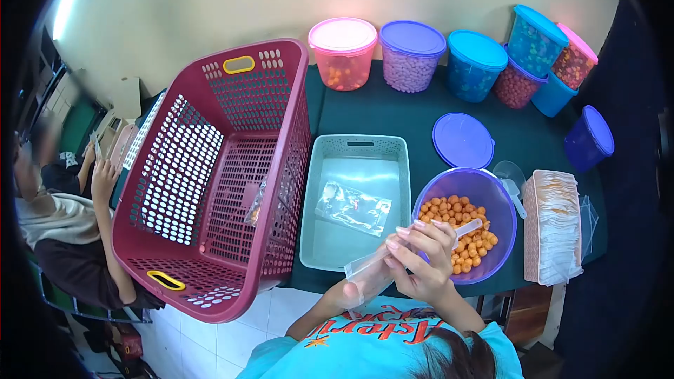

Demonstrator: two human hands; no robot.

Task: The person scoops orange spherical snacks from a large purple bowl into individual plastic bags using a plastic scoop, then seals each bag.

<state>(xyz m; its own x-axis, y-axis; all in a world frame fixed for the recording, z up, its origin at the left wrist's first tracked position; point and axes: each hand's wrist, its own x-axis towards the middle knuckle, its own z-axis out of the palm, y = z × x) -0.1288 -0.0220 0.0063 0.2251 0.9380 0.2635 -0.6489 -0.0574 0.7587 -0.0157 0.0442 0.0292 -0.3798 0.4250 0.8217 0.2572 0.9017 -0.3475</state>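
Observation:
In front of my chest, a small clear plastic bag (368, 279) is between my two hands. My left hand (351, 292), partly hidden behind the bag, is closed around its lower left part. Fingers of my right hand (425, 251) pinch the bag's upper right end. Just beyond my right hand stands a purple tub (507, 238) of round orange snack balls (477, 247), with a pale spoon (469, 227) resting in it. Left of the tub is a pale green tray (306, 203) holding a flat clear plastic packet (352, 208).
A large maroon basket (298, 133) stands at left, a plastic packet inside. A pink basket (532, 231) of plastic bags is right. A purple lid (463, 140) and a clear scoop (511, 175) lie near the tub. Several lidded tubs (413, 56) line the wall. Another person (77, 238) sits far left.

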